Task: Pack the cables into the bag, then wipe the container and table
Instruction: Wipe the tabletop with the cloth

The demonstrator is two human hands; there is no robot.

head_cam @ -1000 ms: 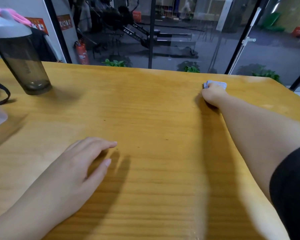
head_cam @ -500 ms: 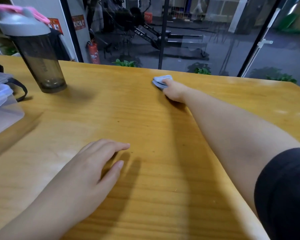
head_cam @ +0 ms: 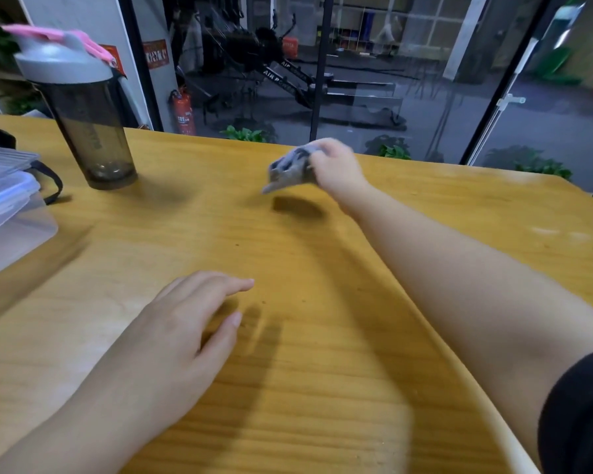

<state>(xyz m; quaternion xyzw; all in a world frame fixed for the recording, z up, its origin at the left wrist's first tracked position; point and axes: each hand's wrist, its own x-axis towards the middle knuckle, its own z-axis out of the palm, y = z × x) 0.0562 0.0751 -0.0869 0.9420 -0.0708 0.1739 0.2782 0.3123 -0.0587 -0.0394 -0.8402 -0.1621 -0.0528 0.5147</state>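
We're at a wooden table [head_cam: 322, 336] by glass walls, gym gear beyond. Right hand [head_cam: 336, 167] clamps a grey cloth [head_cam: 290, 169], bunched and now lifted clear of the table; half a second ago it was pressed flat. Left hand [head_cam: 178, 333] rests flat, fingers relaxed, unchanged. Container [head_cam: 11, 213] and shaker bottle [head_cam: 83, 111] sit well left of the cloth.

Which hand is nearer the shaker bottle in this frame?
Right, narrowly. The right hand holds a grey cloth above the table's far side, right of the shaker bottle. The left hand lies flat on the table, well in front of the bottle.
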